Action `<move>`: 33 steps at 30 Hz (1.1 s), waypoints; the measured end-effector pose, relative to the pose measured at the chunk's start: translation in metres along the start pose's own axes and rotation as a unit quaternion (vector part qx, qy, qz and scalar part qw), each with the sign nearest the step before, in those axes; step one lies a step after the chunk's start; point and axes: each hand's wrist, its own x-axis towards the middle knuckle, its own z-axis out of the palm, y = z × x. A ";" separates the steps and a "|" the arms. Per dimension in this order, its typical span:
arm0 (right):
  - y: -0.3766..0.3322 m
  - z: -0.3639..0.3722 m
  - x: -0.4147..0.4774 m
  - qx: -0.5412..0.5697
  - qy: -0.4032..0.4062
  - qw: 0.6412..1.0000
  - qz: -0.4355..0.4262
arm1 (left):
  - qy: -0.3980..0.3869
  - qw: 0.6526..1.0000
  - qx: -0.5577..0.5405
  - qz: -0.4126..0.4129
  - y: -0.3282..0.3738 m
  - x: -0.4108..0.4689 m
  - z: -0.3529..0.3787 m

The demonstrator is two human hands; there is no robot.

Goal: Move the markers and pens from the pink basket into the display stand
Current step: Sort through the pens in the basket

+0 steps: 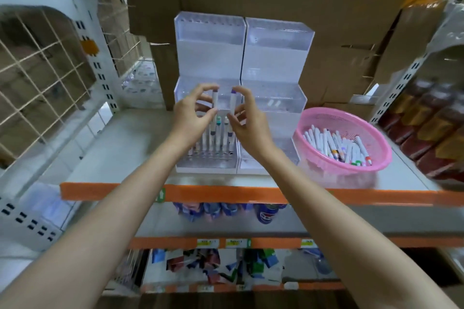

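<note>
1. The left hand (193,110) has its fingers curled and pinches a grey-capped marker (215,99) between thumb and fingertips, holding it upright.
2. The right hand (247,118) is curled the same way and pinches a purple-capped marker (233,100), also upright. The two markers stand just beside each other at the centre of the frame.
3. Both held markers are in front of the left half of the middle tier of the clear display stand (276,32), which rises in steps at the centre of the frame.
4. Done so far: a short row of markers (213,140) stands in the left half of the bottom tier, below the hands.
5. Left to do, by my judgement: most of the job. A pile of markers (336,145) lies in the pink basket (324,111) at the right of the frame. The top tier looks unfilled.
6. Hard to tell:
   - The hands cover the lower ends of both held markers, so I cannot say whether either one is seated in the stand yet.
   - Two small pale shapes (273,103) in the right half of the middle tier are too blurred to name.
</note>
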 end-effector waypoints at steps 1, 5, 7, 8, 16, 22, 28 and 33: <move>-0.004 0.006 0.001 -0.001 0.003 1.000 -0.007 | 0.001 1.000 -0.002 -0.002 -0.003 -0.001 -0.006; -0.017 0.028 0.001 0.015 0.010 1.000 -0.012 | 0.002 1.000 -0.013 -0.001 -0.012 -0.005 -0.025; -0.020 0.037 0.001 0.018 0.009 1.000 -0.010 | -0.002 1.000 -0.014 -0.003 -0.017 -0.005 -0.031; -0.021 0.040 0.001 0.015 0.010 1.000 -0.010 | -0.004 1.000 -0.016 -0.005 -0.019 -0.004 -0.033; -0.028 0.052 -0.001 -0.008 0.025 1.000 -0.003 | -0.023 0.999 -0.027 -0.009 -0.029 -0.007 -0.037; -0.027 0.056 -0.002 -0.014 0.017 1.000 0.004 | -0.031 0.999 -0.016 0.005 -0.030 -0.008 -0.037; -0.024 0.056 -0.003 -0.015 0.023 0.999 0.020 | -0.033 0.998 0.036 0.033 -0.034 -0.008 -0.038; -0.025 0.054 -0.003 -0.009 0.027 0.999 0.017 | -0.025 0.996 0.057 0.058 -0.034 -0.007 -0.038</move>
